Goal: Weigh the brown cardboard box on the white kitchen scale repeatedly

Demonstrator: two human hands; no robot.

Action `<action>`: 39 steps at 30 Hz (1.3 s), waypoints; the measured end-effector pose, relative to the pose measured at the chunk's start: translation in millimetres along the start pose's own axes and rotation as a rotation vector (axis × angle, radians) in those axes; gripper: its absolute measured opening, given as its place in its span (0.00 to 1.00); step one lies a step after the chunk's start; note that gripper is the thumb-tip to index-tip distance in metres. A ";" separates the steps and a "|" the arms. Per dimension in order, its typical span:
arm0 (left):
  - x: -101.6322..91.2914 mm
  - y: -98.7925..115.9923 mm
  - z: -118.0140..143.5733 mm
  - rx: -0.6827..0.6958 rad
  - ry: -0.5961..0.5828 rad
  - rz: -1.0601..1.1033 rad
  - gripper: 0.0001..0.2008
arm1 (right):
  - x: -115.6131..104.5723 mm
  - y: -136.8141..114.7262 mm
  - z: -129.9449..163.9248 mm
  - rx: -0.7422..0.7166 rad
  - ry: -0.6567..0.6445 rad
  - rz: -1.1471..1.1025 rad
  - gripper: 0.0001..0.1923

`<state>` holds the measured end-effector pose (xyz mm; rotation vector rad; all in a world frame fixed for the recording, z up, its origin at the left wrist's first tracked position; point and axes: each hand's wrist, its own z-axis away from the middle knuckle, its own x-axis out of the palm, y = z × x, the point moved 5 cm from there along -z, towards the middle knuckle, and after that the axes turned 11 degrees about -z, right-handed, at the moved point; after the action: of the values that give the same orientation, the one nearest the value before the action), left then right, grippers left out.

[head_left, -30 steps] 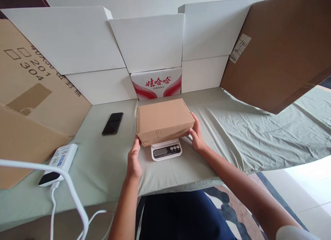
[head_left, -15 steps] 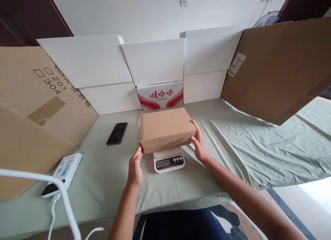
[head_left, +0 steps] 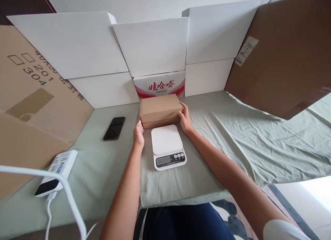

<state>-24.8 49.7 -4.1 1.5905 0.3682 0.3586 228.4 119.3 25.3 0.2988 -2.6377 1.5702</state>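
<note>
A closed brown cardboard box (head_left: pixel 159 110) lies on the green cloth just behind a white digital kitchen scale (head_left: pixel 168 146). My left hand (head_left: pixel 139 134) grips the box at its front left corner. My right hand (head_left: pixel 184 118) holds its right end. The scale's platform is bare, and its display and buttons face me. Directly behind the brown box stands a white carton with red print (head_left: pixel 160 85).
A black phone (head_left: pixel 114 128) lies left of the box. A white power strip (head_left: pixel 57 171) with a white cable sits at the near left. White carton panels (head_left: pixel 152 45) and large brown cardboard sheets (head_left: pixel 284 50) wall the table at the back, left and right.
The brown box has come off the scale and moved away from me, onto the cloth behind it. Both hands went with it. The scale's platform is now uncovered.
</note>
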 end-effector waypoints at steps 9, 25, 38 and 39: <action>-39.7 11.4 -1.6 -0.007 0.107 0.058 0.36 | -35.7 8.7 1.2 0.098 0.202 0.001 0.31; -5.9 -2.2 1.6 -0.013 -0.064 0.003 0.33 | -11.1 -4.8 7.5 0.114 -0.046 -0.040 0.34; -5.0 4.0 1.7 0.022 -0.053 -0.012 0.34 | -5.2 -12.1 7.5 0.098 -0.101 0.031 0.36; -3.3 6.8 2.7 0.049 -0.062 -0.015 0.33 | -4.5 -13.5 7.7 0.080 -0.106 0.036 0.36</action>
<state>-26.4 45.5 2.6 1.6416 0.3434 0.2894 235.8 106.9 32.7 0.3503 -2.6766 1.7212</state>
